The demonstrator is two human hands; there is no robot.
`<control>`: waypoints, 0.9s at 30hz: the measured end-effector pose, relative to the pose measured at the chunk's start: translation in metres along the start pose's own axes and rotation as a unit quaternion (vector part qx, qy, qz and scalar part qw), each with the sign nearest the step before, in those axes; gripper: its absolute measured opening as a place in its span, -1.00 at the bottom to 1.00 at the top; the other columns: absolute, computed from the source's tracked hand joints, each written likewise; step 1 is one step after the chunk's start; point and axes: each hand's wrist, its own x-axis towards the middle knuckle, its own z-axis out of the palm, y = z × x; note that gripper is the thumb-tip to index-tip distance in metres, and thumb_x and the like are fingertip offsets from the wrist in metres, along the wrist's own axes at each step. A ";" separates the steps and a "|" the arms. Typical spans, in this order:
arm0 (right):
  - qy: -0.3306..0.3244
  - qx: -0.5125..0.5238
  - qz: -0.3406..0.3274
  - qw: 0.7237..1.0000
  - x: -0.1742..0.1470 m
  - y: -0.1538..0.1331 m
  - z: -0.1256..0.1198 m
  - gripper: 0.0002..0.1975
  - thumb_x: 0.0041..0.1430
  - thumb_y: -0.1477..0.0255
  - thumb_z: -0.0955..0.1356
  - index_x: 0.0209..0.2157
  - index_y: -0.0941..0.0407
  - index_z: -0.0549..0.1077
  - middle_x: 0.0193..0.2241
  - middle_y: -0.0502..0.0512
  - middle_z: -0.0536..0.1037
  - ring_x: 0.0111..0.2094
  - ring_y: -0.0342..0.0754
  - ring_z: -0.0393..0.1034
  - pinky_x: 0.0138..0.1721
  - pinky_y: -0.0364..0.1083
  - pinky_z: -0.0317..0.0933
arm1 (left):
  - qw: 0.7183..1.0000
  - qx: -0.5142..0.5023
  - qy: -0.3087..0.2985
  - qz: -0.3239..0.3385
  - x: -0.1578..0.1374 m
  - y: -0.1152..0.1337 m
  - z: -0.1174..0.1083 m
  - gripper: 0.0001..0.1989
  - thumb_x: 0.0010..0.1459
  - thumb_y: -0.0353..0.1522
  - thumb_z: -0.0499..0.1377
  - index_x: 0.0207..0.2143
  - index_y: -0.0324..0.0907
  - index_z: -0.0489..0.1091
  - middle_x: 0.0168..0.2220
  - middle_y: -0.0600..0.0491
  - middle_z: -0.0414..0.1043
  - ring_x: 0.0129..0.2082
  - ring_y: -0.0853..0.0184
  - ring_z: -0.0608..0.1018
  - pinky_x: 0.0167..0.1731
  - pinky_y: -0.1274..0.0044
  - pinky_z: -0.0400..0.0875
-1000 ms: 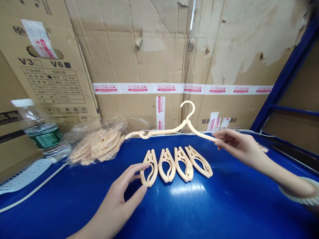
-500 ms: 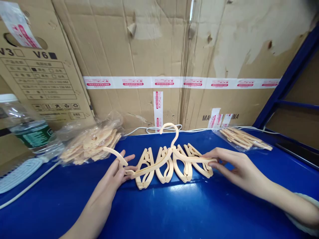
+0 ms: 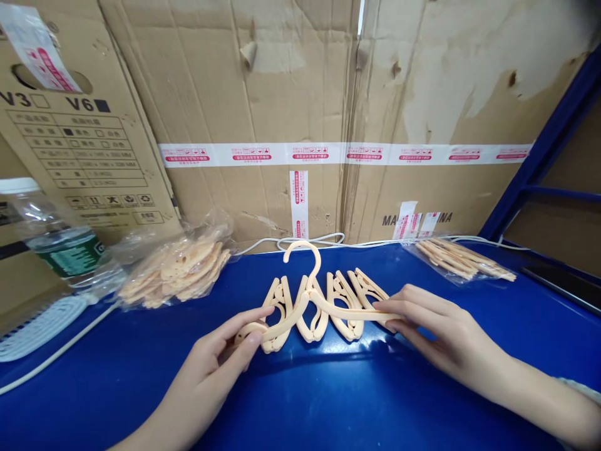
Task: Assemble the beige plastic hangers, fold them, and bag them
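Note:
A cream folding clothes hanger (image 3: pixel 311 293) is held just above the blue table, its hook up and its two arms spread. My left hand (image 3: pixel 225 351) pinches the end of its left arm between thumb and fingers; a curved piece there is partly hidden by the fingers. At the end of the right arm, my right hand (image 3: pixel 434 329) is closed with thumb beneath and fingers on top. Behind the hanger several folded cream hangers (image 3: pixel 345 307) lie in a row on the table, partly covered by it.
At the left are a plastic bag of cream hanger parts (image 3: pixel 181 269), a water bottle (image 3: pixel 68 247) and a white hairbrush (image 3: pixel 42 329). Another bag of slender cream parts (image 3: pixel 462 260) lies at the right, near a dark phone-like slab (image 3: pixel 563 288). Cardboard (image 3: pixel 263 200) stands behind a white cable (image 3: pixel 310 240).
The hanger has shifted left and its hook has come down slightly. The curved piece that stuck out past my left hand no longer does; my left fingers have closed round that end.

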 end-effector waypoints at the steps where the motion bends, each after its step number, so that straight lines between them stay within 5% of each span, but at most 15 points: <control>1: 0.004 -0.036 -0.009 0.999 0.000 0.000 0.000 -0.73 0.31 0.51 0.25 0.00 0.02 0.39 -0.27 0.11 0.56 -0.31 -0.01 0.41 -0.32 -0.03 0.32 | 1.000 -0.005 0.003 -0.004 0.000 0.000 0.000 -0.51 0.17 0.01 0.13 0.01 -0.07 0.47 -0.55 0.14 0.31 -0.54 0.38 0.36 -0.54 0.62 0.26; 5: 0.023 -0.194 -0.037 0.980 -0.004 0.003 -0.001 -0.69 0.28 0.55 0.23 0.01 0.06 0.41 -0.20 0.16 0.61 -0.34 0.07 0.42 -0.40 0.04 0.24 | 1.000 -0.015 -0.002 -0.004 -0.001 0.001 -0.001 -0.50 0.16 0.00 0.14 0.03 -0.07 0.43 -0.58 0.16 0.27 -0.56 0.38 0.34 -0.55 0.62 0.22; 10: 0.047 -0.261 -0.042 0.963 -0.012 0.007 0.000 -0.56 0.18 0.63 0.18 0.05 0.08 0.39 -0.15 0.14 0.63 -0.48 -0.01 0.51 -0.54 -0.05 0.32 | 1.000 -0.024 0.000 -0.008 0.000 0.004 -0.001 -0.51 0.14 0.00 0.15 -0.01 -0.09 0.43 -0.61 0.17 0.28 -0.57 0.36 0.36 -0.53 0.60 0.26; 23: 0.036 -0.228 -0.038 0.972 -0.013 0.006 0.005 -0.49 0.17 0.64 0.16 0.11 0.05 0.37 0.11 0.31 0.44 -0.45 0.08 0.56 -0.62 -0.02 0.37 | 0.998 -0.058 -0.004 -0.011 0.000 -0.009 0.001 -0.63 0.19 -0.05 0.16 -0.08 -0.07 0.41 -0.55 0.17 0.37 -0.49 0.35 0.44 -0.42 0.59 0.31; 27: 0.026 -0.141 0.006 0.990 -0.013 0.004 0.010 -0.52 0.23 0.62 0.16 0.14 0.03 0.32 0.22 0.33 0.28 -0.26 0.08 0.57 -0.47 -0.02 0.47 | 0.998 -0.057 -0.009 -0.012 0.000 -0.009 0.000 -0.62 0.19 -0.05 0.16 -0.07 -0.08 0.40 -0.54 0.16 0.38 -0.48 0.33 0.45 -0.41 0.57 0.32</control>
